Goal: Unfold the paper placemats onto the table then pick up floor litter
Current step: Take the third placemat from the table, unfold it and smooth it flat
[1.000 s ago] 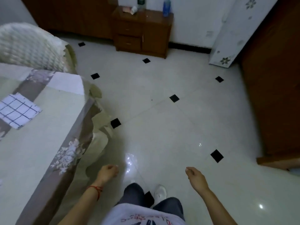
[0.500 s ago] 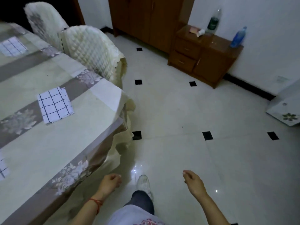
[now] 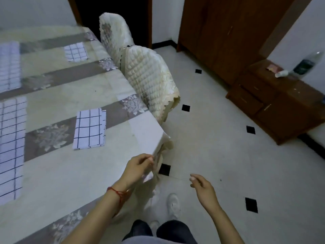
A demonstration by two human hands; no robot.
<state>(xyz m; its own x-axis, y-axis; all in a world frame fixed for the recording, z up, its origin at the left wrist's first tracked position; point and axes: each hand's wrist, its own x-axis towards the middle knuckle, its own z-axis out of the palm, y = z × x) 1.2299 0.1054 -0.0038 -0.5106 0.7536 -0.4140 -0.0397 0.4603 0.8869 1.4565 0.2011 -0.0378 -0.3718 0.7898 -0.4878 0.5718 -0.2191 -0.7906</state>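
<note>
A folded checked paper placemat (image 3: 89,129) lies near the table's right edge, and a second folded one (image 3: 76,51) lies farther back. Larger unfolded checked placemats (image 3: 10,147) (image 3: 8,66) lie flat along the left. My left hand (image 3: 139,166), with a red string on its wrist, hovers at the corner of the table (image 3: 70,164), fingers loosely curled and holding nothing I can see. My right hand (image 3: 204,189) hangs over the floor with relaxed fingers and holds nothing. A tiny dark speck (image 3: 220,180) lies on the tiles to its right.
Two chairs with quilted cream covers (image 3: 149,80) (image 3: 114,32) stand against the table's right side. A low wooden cabinet (image 3: 281,103) with a bottle (image 3: 306,66) on it and a tall wardrobe (image 3: 219,32) line the right wall. White tiled floor (image 3: 211,138) lies between.
My view has swung left from the floor toward the table, showing more placemats. My left hand has risen to the table corner; my right hand has lifted slightly.
</note>
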